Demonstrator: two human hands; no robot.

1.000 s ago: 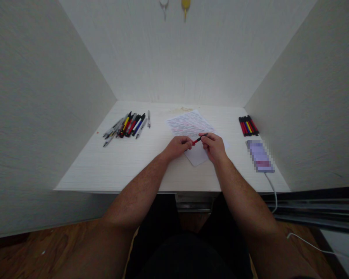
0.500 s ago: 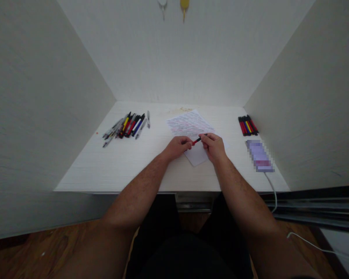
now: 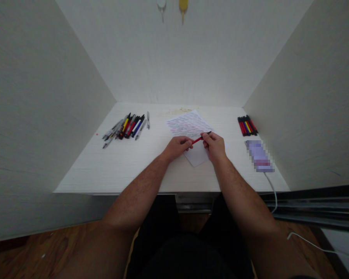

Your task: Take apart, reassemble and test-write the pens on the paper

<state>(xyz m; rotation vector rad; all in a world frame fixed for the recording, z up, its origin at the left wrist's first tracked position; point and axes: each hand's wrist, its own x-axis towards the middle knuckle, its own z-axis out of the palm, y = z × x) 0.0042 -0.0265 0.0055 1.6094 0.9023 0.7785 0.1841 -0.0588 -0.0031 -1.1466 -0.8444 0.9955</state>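
Above the near part of the paper, I support one pen between both grips, tilted with its right end farther from me. My left grip is closed by thumb and fingers on the pen's left end, which the fingertips hide. My right grip pinches the pen toward its black right end; the tip projects past the fingers. The red barrel is exposed between the two grips.

The paper lies on the white bench, covered with dense coloured strokes on its far part and plain at its near corner. Left of the paper is a mixed pile of pens, with a clear pen on the pile's paper side. Well right of the paper is a row of pens, mostly red, laid side by side. Right of the paper and nearer me is a phone, its screen blurred, with a white cable at its near end.
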